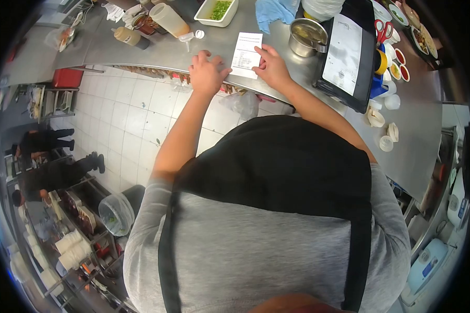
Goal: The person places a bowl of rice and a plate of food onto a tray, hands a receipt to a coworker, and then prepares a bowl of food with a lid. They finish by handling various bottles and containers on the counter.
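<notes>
A white printed receipt (246, 46) lies at the front edge of the steel counter, between my two hands. My left hand (208, 72) rests at the counter edge with fingers spread, its thumb close to the receipt's lower left side. On the other side, my right hand (272, 68) has the receipt's right edge between thumb and fingers. A metal pot (307, 37) with liquid in it stands just right of my right hand. Left of the receipt, a small clear cup or lid (199, 34) sits on the counter.
A black case with a paper sheet (343, 55) on it, red scissors (384, 31) and sauce cups (400, 56) are to the right. Bottles (168, 20), a tub of chopped greens (216, 11) and a blue cloth (274, 14) line the back. Other people (57, 172) stand at far left.
</notes>
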A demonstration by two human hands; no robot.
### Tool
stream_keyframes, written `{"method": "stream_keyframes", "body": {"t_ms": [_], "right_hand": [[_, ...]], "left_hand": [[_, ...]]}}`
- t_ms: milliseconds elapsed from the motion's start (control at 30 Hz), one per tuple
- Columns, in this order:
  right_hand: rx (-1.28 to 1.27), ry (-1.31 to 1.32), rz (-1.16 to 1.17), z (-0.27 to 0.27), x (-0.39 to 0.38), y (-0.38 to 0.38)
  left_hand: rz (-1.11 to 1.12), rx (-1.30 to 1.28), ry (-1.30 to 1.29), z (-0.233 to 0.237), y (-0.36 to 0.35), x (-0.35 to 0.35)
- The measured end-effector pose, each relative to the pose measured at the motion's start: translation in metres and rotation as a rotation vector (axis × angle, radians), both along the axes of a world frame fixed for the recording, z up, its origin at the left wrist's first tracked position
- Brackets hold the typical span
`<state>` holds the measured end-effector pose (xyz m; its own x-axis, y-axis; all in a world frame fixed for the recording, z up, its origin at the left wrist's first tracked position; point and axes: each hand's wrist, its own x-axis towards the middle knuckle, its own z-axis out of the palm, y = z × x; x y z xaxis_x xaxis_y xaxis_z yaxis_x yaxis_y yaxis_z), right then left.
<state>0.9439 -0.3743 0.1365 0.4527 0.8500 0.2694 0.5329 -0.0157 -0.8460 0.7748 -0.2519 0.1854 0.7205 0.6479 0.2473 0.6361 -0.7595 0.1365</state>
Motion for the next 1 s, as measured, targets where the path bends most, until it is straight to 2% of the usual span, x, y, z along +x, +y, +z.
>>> {"method": "stream_keyframes", "body": {"t_ms": [100, 200, 700, 1000], "right_hand": [[-0.006, 0.012, 0.0, 0.003, -0.001, -0.001], [0.006, 0.017, 0.001, 0.002, -0.001, 0.0], [0.019, -0.026, 0.0, 0.001, 0.0, 0.0], [-0.012, -0.028, -0.022, 0.002, -0.001, 0.002]], "left_hand": [[-0.079, -0.111, -0.148, -0.014, 0.0, 0.002], [-0.103, -0.199, -0.179, -0.02, 0.0, 0.003], [-0.152, -0.176, -0.133, -0.016, 0.0, 0.007], [-0.147, -0.155, 0.005, -0.006, 0.002, 0.008]]}}
